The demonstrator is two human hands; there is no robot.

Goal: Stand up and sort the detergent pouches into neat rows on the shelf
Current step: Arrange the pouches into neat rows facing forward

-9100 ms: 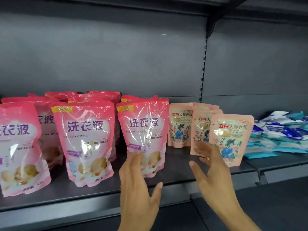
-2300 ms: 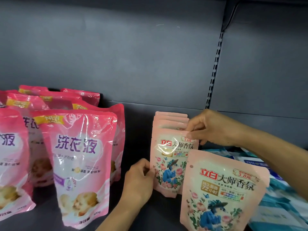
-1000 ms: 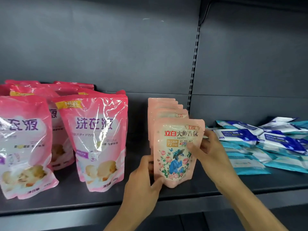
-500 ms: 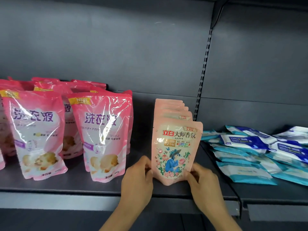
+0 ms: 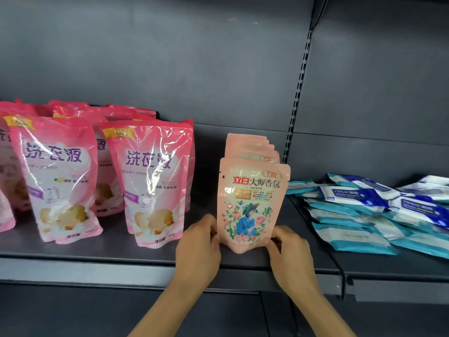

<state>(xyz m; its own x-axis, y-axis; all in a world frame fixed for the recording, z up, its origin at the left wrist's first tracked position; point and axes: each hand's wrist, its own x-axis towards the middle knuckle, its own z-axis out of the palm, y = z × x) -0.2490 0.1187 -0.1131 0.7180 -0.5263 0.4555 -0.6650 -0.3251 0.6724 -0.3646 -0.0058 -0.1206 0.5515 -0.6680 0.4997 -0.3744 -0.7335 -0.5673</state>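
Nearest: left hand (image 5: 198,242) and right hand (image 5: 289,251), fingers curled against the lower corners of the front peach pouch (image 5: 251,205), pinching its base from either side. Standing upright near the front lip of the shelf (image 5: 97,266), face outward, bottom seated on the dark surface.

Directly behind: four or so more peach pouches (image 5: 250,148), tops stepped one above the next, in a single file running toward the back panel.

Step in hand, by the look of it: squaring the front pouch to finish this row. Next move probably calls for a light release so the soft pouch stays up, then attention elsewhere.

To the left, well apart: large pink pouches (image 5: 150,181), upright but staggered, some tilted, apparently awaiting straightening. To the right, on the neighbouring shelf section: blue-and-white flat packs (image 5: 364,215), lying in a loose overlapping heap.
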